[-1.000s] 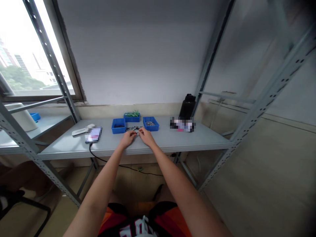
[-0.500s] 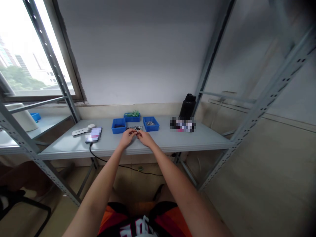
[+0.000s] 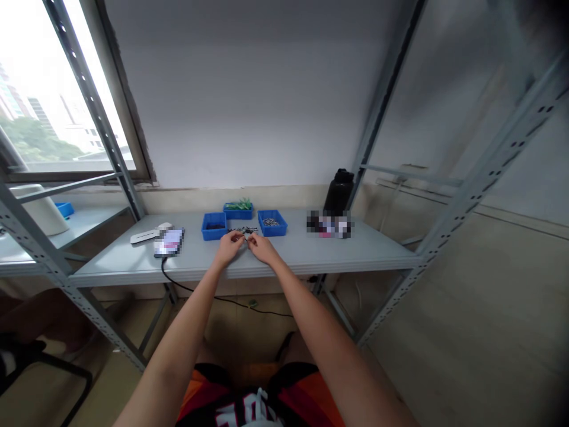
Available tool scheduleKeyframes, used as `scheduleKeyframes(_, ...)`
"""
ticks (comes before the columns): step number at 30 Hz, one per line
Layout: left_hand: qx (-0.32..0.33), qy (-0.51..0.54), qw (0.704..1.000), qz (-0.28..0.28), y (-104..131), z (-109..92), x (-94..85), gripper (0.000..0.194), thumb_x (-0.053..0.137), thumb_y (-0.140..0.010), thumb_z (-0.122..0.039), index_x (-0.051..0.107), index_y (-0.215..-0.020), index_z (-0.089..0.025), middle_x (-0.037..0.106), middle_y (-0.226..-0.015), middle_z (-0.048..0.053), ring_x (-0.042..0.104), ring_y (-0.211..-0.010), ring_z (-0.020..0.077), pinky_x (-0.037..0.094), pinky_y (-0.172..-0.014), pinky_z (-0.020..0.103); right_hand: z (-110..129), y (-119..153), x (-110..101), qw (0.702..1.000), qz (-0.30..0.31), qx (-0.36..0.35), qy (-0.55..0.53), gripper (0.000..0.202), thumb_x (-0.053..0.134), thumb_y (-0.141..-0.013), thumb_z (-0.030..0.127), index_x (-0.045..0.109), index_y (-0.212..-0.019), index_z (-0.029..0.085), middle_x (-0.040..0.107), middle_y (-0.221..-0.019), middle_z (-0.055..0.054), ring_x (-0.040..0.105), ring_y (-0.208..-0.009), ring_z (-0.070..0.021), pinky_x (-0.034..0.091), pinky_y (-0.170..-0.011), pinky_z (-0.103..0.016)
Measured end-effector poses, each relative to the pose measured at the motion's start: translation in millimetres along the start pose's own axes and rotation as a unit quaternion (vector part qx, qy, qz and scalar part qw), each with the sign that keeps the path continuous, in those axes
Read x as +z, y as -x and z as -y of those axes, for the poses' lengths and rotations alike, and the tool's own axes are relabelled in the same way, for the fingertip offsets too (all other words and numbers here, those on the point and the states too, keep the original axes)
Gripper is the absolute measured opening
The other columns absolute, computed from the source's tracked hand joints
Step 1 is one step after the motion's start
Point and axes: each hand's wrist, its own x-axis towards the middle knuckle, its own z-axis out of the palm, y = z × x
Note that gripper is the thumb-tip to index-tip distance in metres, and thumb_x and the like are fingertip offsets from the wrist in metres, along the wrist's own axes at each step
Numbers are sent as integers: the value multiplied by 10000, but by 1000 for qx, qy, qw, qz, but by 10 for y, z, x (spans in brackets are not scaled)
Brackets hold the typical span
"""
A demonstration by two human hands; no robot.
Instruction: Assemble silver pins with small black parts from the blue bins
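My left hand and my right hand are close together over the front of the grey table. The fingers of both are pinched around something too small to make out. Just beyond them lies a loose pile of small dark and silvery parts. A blue bin with dark pieces stands behind my left hand, and a blue bin with small silvery pieces stands behind my right hand. Further back, a third blue bin holds green pieces.
On the left lie a phone with a black cable and a white object. At the right stand a black bottle and a blurred item. Metal posts frame the table; a person's leg shows lower left.
My fingertips have moved slightly apart, leaving a small gap between my two hands. The bins and other objects have stayed in place.
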Motion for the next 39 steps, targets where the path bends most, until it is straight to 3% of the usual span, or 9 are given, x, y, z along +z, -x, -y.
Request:
scheduleKeyframes(7,-11,-25,999,32,-5,12,3,160,583,-798,-208,700,-865,-124,736,-880,98,653,-811,197,504,-802,304,-56,-28,4,993,-72,42,-88,88,484,-853,279,549,-835,223,650,-711,5,601,-684,-161,436,-699,-273)
scheduleKeyframes(16,18,-38,996,75,-19,19,23,195,563,-842,-262,705,-907,-145,740,-953,95,657,-838,198,511,-826,316,-69,-38,4,985,-84,46,-140,125,459,-831,340,513,-815,229,624,-685,11,600,-671,-165,460,-693,-284)
scheduleKeyframes(26,0,-30,999,41,-18,56,6,204,560,-854,-261,705,-916,-131,740,-898,97,663,-833,203,497,-796,297,-44,-30,-5,988,-80,53,-122,156,504,-845,348,560,-918,222,651,-699,9,625,-706,-175,473,-717,-295)
scheduleKeyframes(39,-13,-38,998,49,-11,38,9,198,562,-860,-254,706,-916,-129,744,-904,94,663,-835,205,491,-786,290,-87,-32,3,990,-88,52,-99,189,526,-815,308,581,-974,221,652,-725,10,614,-728,-179,450,-715,-291)
